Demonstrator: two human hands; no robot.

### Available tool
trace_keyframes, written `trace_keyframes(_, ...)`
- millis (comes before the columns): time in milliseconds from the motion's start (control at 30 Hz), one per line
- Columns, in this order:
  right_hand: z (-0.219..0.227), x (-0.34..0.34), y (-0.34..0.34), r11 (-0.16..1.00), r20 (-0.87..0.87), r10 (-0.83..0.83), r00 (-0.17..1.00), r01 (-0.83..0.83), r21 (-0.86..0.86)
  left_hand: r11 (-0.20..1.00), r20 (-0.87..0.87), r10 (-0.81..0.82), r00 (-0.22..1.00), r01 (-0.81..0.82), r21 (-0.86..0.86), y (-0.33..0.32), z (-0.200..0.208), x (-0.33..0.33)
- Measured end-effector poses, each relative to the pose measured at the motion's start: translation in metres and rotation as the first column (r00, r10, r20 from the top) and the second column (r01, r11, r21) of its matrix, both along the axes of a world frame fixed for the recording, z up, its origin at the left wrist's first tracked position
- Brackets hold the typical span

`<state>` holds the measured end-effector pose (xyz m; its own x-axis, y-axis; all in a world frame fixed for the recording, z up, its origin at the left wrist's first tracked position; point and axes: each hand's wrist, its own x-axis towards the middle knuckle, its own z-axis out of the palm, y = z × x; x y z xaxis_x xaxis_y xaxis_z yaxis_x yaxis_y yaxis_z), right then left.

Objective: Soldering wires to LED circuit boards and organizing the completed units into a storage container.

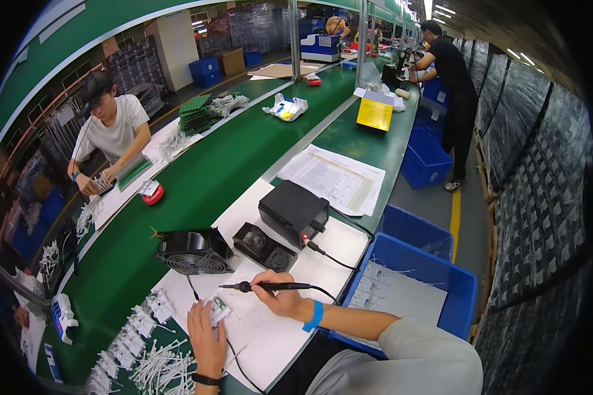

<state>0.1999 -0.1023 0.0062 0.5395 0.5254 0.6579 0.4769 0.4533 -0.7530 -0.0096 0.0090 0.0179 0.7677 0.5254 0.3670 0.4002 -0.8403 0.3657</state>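
Note:
My right hand (pixel 282 303) grips a black soldering iron (pixel 245 286) like a pen, its thin tip pointing left above the white work sheet (pixel 270 342). The fingers of my left hand (pixel 206 339) close on a small white plastic part with a green circuit board (pixel 219 308), which sits just below the iron's tip. The two are apart. To the left of that hand lies a heap of white cable pieces (pixel 161 368), and beyond it runs a row of similar white parts (pixel 126 342) with cables.
A black fan (pixel 194 250), a soldering iron stand (pixel 263 247) and a black soldering station (pixel 293 214) stand beyond my hands. Papers (pixel 333 178) lie farther off. Blue bins (pixel 458 283) are at right. Across the green conveyor (pixel 211 181), a co-worker (pixel 115 128) handles parts.

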Motion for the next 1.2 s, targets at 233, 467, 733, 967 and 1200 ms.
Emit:
trace_keyframes(233, 0.001, -0.001, -0.004, 0.999, -0.031, -0.009, 0.999, 0.007, -0.046, 0.999, 0.015, -0.045, 0.999, 0.045, 0.008, 0.0, -0.001, -0.004)
trace_keyframes(467, -0.009, -0.006, 0.006, 0.999, -0.124, -0.023, 0.992, 0.018, -0.045, 1.0, 0.039, -0.007, 0.999, 0.007, -0.021, 0.001, 0.003, -0.012)
trace_keyframes(733, -0.009, 0.0, 0.005, 0.997, -0.206, -0.009, 0.979, -0.007, -0.075, 0.998, 0.095, -0.057, 0.994, 0.06, -0.034, 0.012, -0.002, -0.006)
trace_keyframes(967, -0.013, -0.012, 0.007, 0.977, -0.178, 0.108, 0.978, -0.137, -0.161, 0.996, 0.095, -0.072, 0.993, 0.076, -0.044, 0.017, -0.005, -0.016)
trace_keyframes(1200, -0.013, -0.014, 0.009, 0.976, -0.158, 0.093, 0.983, -0.122, -0.181, 0.996, 0.108, -0.057, 0.993, 0.064, -0.055, 0.016, -0.007, -0.016)
